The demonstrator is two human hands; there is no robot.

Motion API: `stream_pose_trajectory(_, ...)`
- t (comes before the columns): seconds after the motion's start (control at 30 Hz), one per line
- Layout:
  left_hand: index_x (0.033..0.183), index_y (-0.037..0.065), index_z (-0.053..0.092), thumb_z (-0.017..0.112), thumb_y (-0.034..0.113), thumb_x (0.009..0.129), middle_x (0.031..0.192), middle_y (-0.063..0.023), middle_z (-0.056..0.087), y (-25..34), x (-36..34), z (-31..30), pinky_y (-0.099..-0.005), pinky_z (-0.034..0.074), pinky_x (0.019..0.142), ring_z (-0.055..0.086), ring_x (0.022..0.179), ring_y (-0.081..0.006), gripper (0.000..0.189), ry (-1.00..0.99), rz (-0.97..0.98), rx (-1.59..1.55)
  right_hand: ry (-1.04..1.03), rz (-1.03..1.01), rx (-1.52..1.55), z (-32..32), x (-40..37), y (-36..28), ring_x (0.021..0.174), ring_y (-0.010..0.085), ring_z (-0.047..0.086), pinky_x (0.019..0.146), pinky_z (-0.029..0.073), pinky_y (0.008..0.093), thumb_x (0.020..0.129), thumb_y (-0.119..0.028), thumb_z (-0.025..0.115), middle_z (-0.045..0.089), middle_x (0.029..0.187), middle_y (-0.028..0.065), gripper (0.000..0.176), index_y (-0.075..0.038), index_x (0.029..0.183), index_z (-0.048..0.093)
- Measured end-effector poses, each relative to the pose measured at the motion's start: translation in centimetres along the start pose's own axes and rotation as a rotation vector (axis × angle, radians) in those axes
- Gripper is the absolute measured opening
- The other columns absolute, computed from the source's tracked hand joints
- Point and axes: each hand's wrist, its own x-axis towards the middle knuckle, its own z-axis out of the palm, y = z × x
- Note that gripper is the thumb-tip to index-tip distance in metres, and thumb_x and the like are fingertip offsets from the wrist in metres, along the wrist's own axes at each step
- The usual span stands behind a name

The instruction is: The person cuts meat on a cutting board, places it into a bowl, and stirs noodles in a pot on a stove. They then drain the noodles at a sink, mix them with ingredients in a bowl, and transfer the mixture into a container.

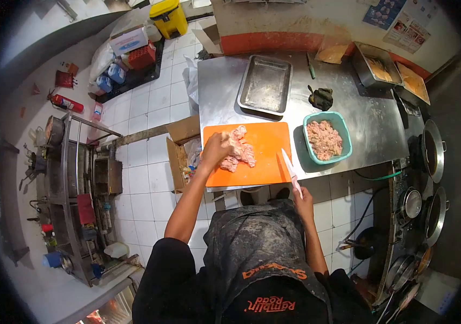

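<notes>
My left hand (217, 149) is on the left side of the orange cutting board (270, 137), its fingers curled onto pieces of raw meat (245, 153) that look like chicken. Part of the meat is hidden beneath the fingers. At the board's lower right corner, my right hand (303, 200) grips the light handle of a kitchen knife (288, 164). Its blade points up and away over the board's right edge, apart from the meat. Just right of the board stands a teal tub (344, 124) holding small cut pieces of raw meat (324, 140).
A metal baking tray (265, 83) lies behind the board on the steel table (219, 81). A dark crumpled cloth (321, 98) and a green-handled tool (311, 67) are farther back. Metal containers (373, 66) stand at the back right, pans (433, 151) at the far right.
</notes>
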Motion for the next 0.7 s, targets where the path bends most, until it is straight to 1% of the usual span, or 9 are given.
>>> stream_pose_trajectory(0.03,0.107,0.005,0.067,0.074,0.018,0.066,0.11,-0.0139,0.061,-0.4,0.4,0.6,-0.0448,0.046,0.085,0.057,0.107,-0.0315,0.043,-0.082,0.094,0.16,-0.008,-0.001,0.018,0.2,0.1,0.1,0.076,0.0142,0.057,0.069,0.046,0.0314,0.093,-0.032,0.06,0.062,0.078,0.0052,0.035,0.002,0.1,0.064)
stream_pose_trajectory(0.1,0.109,0.008,0.067,0.075,0.018,0.065,0.113,-0.011,0.06,0.6,0.5,0.7,-0.0448,0.045,0.086,0.055,0.11,-0.0292,0.046,-0.203,0.237,0.283,-0.021,-0.004,0.033,0.6,0.3,0.0,0.076,0.0141,0.057,0.07,0.046,0.0313,0.093,-0.031,0.061,0.062,0.079,0.0058,0.034,0.002,0.1,0.064)
stream_pose_trajectory(0.2,0.112,0.015,0.066,0.076,0.019,0.063,0.118,-0.0069,0.057,0.7,1.2,1.7,-0.0453,0.041,0.089,0.052,0.115,-0.0257,0.05,-0.405,0.401,0.474,-0.012,-0.121,0.01,0.9,0.7,-1.2,0.055,0.0038,0.04,0.048,0.031,0.0229,0.095,-0.03,0.06,0.045,0.065,-0.0065,0.026,-0.004,0.095,0.06)
stream_pose_trajectory(0.27,0.106,0.014,0.067,0.075,0.021,0.067,0.112,-0.0062,0.06,-0.2,1.4,2.5,-0.0431,0.042,0.09,0.052,0.114,-0.0256,0.041,-0.391,0.576,0.621,-0.046,-0.038,-0.095,0.4,0.2,-3.4,0.077,0.0169,0.059,0.071,0.047,0.0327,0.093,-0.031,0.06,0.064,0.08,0.0102,0.034,0.002,0.102,0.064)
stream_pose_trajectory(0.4,0.102,0.009,0.067,0.073,0.023,0.069,0.108,-0.0085,0.063,-0.4,2.6,2.0,-0.0429,0.045,0.086,0.056,0.109,-0.0282,0.036,-0.482,0.774,0.536,0.004,-0.076,-0.1,0.4,0.8,-3.7,0.076,0.0188,0.06,0.071,0.047,0.0344,0.093,-0.033,0.059,0.063,0.079,0.0108,0.036,0.002,0.101,0.063)
stream_pose_trajectory(0.47,0.103,0.001,0.066,0.07,0.025,0.074,0.108,-0.0142,0.066,2.8,3.0,0.5,-0.041,0.047,0.086,0.061,0.105,-0.0313,0.037,-0.845,0.284,0.301,0.034,-0.087,-0.084,0.3,0.4,-4.5,0.076,0.0197,0.06,0.07,0.047,0.0355,0.093,-0.035,0.058,0.063,0.079,0.0108,0.039,0.003,0.103,0.063)
stream_pose_trajectory(0.5,0.103,0.001,0.066,0.07,0.025,0.074,0.108,-0.0142,0.066,2.5,3.1,1.0,-0.041,0.047,0.086,0.061,0.105,-0.0313,0.037,-0.849,0.288,0.304,0.038,-0.085,-0.08,0.3,0.4,-4.6,0.076,0.0197,0.06,0.07,0.047,0.0355,0.093,-0.035,0.058,0.063,0.079,0.0108,0.039,0.003,0.103,0.063)
stream_pose_trajectory(0.57,0.111,-0.004,0.062,0.066,0.025,0.079,0.112,-0.0208,0.065,1.0,3.1,2.6,-0.0386,0.048,0.088,0.063,0.103,-0.0314,0.043,-0.654,0.085,-0.166,0.02,-0.041,-0.072,0.4,0.3,-4.6,0.076,0.0198,0.061,0.07,0.047,0.0354,0.094,-0.034,0.057,0.064,0.08,0.0114,0.039,0.003,0.106,0.063)
stream_pose_trajectory(0.7,0.126,-0.006,0.051,0.067,0.025,0.08,0.12,-0.0212,0.06,1.8,3.0,4.3,-0.0342,0.046,0.094,0.059,0.109,-0.0267,0.057,-0.487,0.048,-0.371,-0.009,-0.057,0.088,1.5,0.3,-4.1,0.061,0.0057,0.046,0.053,0.036,0.0238,0.097,-0.031,0.057,0.051,0.07,-0.0025,0.033,0.001,0.105,0.061)
